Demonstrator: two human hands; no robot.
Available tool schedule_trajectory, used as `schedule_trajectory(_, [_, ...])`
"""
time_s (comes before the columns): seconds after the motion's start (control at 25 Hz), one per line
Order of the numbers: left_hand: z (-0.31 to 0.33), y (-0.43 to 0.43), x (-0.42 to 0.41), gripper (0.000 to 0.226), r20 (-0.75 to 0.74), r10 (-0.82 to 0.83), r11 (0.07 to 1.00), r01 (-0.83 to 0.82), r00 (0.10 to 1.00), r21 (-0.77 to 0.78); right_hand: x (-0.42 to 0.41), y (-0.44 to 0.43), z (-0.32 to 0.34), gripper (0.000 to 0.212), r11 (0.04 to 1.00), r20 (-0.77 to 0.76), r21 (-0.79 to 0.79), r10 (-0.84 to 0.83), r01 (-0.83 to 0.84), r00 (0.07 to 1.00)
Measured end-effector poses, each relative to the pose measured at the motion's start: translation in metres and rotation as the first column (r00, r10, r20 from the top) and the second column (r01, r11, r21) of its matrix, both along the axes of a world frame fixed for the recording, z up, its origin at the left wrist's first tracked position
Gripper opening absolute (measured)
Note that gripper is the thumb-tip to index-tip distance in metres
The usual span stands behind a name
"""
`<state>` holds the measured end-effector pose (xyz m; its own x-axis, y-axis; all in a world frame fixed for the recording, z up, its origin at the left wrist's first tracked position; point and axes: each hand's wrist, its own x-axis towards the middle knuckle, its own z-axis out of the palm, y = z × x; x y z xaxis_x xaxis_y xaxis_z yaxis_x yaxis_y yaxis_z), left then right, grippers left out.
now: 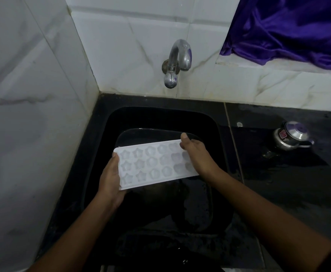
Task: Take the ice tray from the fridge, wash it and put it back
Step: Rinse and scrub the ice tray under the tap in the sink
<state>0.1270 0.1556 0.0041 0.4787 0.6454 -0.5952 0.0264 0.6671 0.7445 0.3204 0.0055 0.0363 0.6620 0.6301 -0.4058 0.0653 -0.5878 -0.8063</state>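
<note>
Head: ice tray (153, 164) in 2 curled hands (109, 179) (196, 155)

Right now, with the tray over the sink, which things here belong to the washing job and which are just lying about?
For the job:
ice tray, gripped at its ends by the left hand and the right hand
tap, no stream visible
sink

Lying about:
steel pot on the counter
purple cloth on the ledge above

White ice tray (154, 163), star-shaped cells up, held tilted over black sink (215, 124).
</note>
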Motion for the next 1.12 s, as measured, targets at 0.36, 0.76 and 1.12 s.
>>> schedule_trajectory(0.36, [-0.004,0.002,-0.002,0.053,-0.012,-0.014,1.000,0.014,1.000,-0.024,-0.005,-0.016,-0.008,0.073,0.968,0.456,-0.171,0.241,-0.182,0.856])
schedule_trajectory(0.76, [-0.001,0.013,-0.006,0.056,0.017,-0.021,0.999,0.021,1.000,-0.033,-0.018,-0.008,-0.003,0.064,0.919,0.759,-0.272,0.388,-0.286,0.524])
schedule_trajectory(1.12, [-0.002,0.006,-0.003,0.050,0.002,-0.036,0.999,0.036,0.999,-0.027,-0.015,0.001,-0.004,0.069,0.913,0.710,-0.342,0.405,-0.221,0.577])
